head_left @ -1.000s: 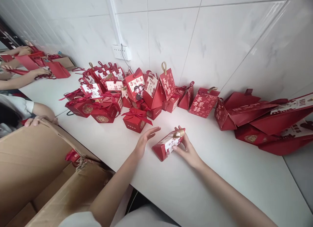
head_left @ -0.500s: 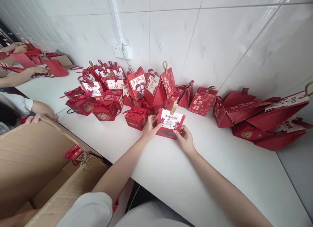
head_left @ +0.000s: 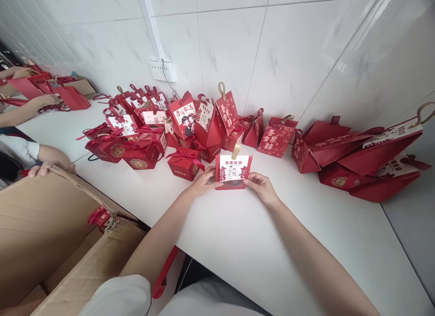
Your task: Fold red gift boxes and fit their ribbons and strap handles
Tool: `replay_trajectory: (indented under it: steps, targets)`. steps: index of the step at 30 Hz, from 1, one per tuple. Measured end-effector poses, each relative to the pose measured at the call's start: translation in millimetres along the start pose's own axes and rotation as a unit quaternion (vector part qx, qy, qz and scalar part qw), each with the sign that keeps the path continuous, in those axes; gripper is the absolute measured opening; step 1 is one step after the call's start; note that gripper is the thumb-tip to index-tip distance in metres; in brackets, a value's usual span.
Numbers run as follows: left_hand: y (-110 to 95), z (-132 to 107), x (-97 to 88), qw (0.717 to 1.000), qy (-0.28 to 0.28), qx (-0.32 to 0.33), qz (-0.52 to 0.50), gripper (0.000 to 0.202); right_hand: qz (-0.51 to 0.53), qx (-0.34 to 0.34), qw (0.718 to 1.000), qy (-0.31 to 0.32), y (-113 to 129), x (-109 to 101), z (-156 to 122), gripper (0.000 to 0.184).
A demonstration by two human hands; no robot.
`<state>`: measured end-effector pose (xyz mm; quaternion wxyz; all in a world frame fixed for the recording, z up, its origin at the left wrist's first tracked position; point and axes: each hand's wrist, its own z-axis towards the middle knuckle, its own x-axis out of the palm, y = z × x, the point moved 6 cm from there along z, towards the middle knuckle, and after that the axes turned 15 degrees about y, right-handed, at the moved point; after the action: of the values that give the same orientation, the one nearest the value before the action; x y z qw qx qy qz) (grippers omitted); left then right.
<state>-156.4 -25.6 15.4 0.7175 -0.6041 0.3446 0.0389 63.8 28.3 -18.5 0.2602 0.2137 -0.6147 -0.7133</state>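
Note:
Between my two hands a red gift box (head_left: 234, 173) stands upright on the white table, with a gold loop on top and a white printed front. My left hand (head_left: 204, 182) grips its left edge, thumb across the lower front. At the lower right corner, my right hand (head_left: 263, 187) pinches the box between thumb and fingers. Just left of my left hand sits a small red box with a ribbon bow (head_left: 184, 163). Behind stands a row of similar boxes, among them one with a cartoon couple (head_left: 185, 119) and a patterned red box (head_left: 277, 137).
Several larger red boxes (head_left: 360, 157) lean together at the table's right end. A big open cardboard carton (head_left: 84, 261) stands at the lower left, a co-worker's hand (head_left: 44, 169) on its rim. Other people's hands (head_left: 49, 99) handle red boxes farther left. A wall socket (head_left: 163, 71) is behind.
The gift box now faces me more squarely and sits more level on the table. My right hand has moved slightly up its right side. The whole view has shifted a little.

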Motion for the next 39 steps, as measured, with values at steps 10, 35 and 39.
replay_trajectory:
  steps: [10, 35, 39]
  targets:
    - [-31, -7, 13.7, 0.985, -0.065, -0.025, 0.156, 0.033, -0.147, -0.014, 0.957, -0.251, 16, -22, -21, 0.035]
    - [-26, 10, 41.4, 0.951, -0.024, -0.046, 0.304, 0.027, -0.599, 0.041, 0.798, 0.053, 15, 30, -10, 0.028]
    - [-19, 15, 43.3, 0.947, -0.056, -0.073, 0.308, 0.02, -0.598, 0.038, 0.8, 0.027, 11, 35, -7, 0.029]
